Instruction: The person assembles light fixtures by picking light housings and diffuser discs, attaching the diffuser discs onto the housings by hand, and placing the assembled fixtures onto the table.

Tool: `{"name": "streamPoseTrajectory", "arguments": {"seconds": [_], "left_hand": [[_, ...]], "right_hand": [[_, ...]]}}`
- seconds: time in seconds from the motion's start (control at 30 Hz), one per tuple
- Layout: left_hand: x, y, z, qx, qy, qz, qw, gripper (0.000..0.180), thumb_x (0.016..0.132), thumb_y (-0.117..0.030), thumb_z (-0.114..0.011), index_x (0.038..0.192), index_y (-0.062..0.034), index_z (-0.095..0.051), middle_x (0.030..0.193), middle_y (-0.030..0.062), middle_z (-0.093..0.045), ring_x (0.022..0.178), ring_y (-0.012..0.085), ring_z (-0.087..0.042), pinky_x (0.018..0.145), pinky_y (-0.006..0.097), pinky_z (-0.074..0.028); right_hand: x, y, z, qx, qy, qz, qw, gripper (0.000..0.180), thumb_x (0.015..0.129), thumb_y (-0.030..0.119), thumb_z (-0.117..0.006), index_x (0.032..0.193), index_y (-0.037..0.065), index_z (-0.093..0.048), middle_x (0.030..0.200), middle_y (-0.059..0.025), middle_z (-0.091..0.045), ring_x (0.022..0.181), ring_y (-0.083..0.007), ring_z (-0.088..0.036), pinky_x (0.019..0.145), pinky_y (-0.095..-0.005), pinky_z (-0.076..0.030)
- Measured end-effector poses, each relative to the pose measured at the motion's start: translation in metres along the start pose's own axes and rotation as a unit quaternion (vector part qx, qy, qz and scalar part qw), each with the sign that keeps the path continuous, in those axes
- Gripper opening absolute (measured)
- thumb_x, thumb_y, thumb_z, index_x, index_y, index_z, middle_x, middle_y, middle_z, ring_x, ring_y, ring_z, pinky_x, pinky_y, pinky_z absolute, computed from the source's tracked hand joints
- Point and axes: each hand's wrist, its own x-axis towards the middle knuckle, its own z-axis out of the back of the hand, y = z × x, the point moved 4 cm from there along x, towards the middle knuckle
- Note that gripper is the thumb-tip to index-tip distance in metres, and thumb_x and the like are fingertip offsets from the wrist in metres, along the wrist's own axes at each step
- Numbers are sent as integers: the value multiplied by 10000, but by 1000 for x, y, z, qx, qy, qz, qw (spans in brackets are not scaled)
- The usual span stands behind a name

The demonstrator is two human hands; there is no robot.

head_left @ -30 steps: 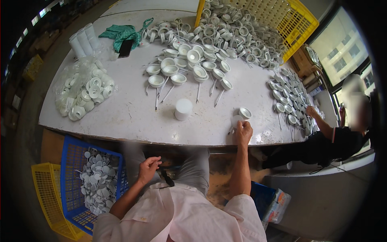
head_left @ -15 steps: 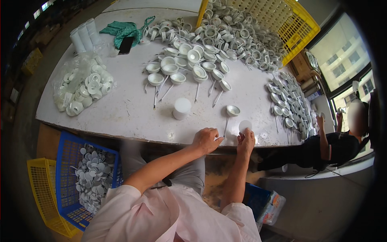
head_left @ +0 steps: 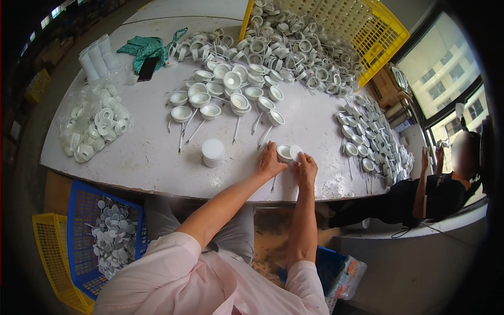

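At the table's near edge my left hand [head_left: 271, 160] grips the side of a white downlight housing [head_left: 283, 152], a round cup with a cable hanging toward me. My right hand [head_left: 305, 170] pinches a thin white round disc [head_left: 296, 151], held at the housing's right rim and partly overlapping it. Whether the disc sits inside the rim I cannot tell. To the left stands a stack of white discs [head_left: 213, 153]. Beyond my hands lies a group of similar housings [head_left: 240, 101] with their cables toward me.
A tipped yellow crate [head_left: 380, 39] spills white ring-shaped parts at the back. More housings [head_left: 362, 134] lie right, near another person [head_left: 436, 194]. On the left are a bag of white fittings [head_left: 100, 123], a phone [head_left: 148, 69] and a green cloth [head_left: 149, 50]. A blue basket [head_left: 79, 226] stands below.
My left hand has moved forward from the cable end to the housing's cup. The right hand has brought the disc up and left to the housing. The whole view has shifted slightly.
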Motion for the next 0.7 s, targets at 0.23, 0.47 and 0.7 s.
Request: {"name": "streamPoseTrajectory", "arguments": {"seconds": [0.23, 0.47, 0.7], "left_hand": [[13, 6, -8, -62, 22, 35, 997, 610, 584, -257, -796, 1059, 4, -516, 951, 183, -626, 931, 357, -609, 801, 394, -495], [-17, -11, 26, -162, 104, 89, 977, 767, 626, -264, -788, 1255, -16, -426, 1117, 164, -593, 1099, 275, -556, 902, 345, -453], [-66, -32, 100, -298, 145, 79, 940, 668, 748, -143, -706, 1269, 7, -314, 1097, 159, -567, 924, 200, -605, 739, 306, -533]], "right_hand": [[2, -4, -15, -39, 79, 48, 995, 358, 847, 226, -657, 1027, -73, -577, 774, -51, -584, 603, -81, -524, 518, -204, -443], [-45, 7, -14, 0, 36, 39, 999, 283, 839, 169, -655, 994, -61, -600, 868, -79, -636, 667, -85, -556, 554, -218, -454], [-114, 14, -38, 77, 108, 40, 990, 351, 827, 95, -650, 1129, -67, -574, 932, -99, -639, 643, -88, -548, 528, -200, -435]]}}
